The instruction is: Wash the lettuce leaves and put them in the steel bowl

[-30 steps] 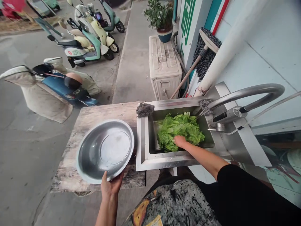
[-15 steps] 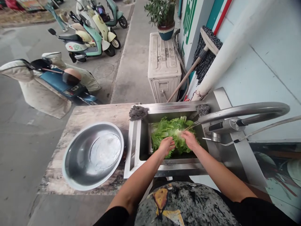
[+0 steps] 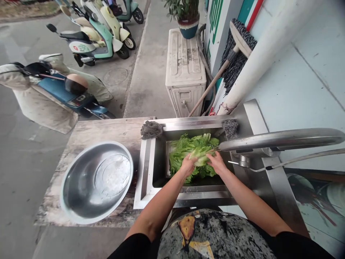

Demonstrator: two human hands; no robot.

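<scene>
A pale-ribbed bunch of lettuce [image 3: 199, 155] is between my hands, raised over the other green leaves [image 3: 179, 154] in the steel sink [image 3: 172, 199]. My left hand [image 3: 188, 164] grips its left side, thumb on top. On the opposite side my right hand [image 3: 217, 164] has its fingers on the leaves, partly hidden beneath them. The tap spout [image 3: 258, 142] ends just above my right fingers, and a thin stream seems to fall from it onto the lettuce.
Left of the sink, a large steel basin [image 3: 97, 183] stands on a wood-patterned table [image 3: 107, 127]. A dark rag [image 3: 151, 129] and a steel scourer [image 3: 230, 128] lie on the sink's rim. Beyond are an outdoor air-conditioner unit [image 3: 184, 68], a mop [image 3: 223, 66] and parked scooters [image 3: 99, 43].
My left hand has gone from loosely poised over the leaves to gripping the lettuce bunch. The bunch now spans both hands. The spout's tip appears lower and closer to my hands.
</scene>
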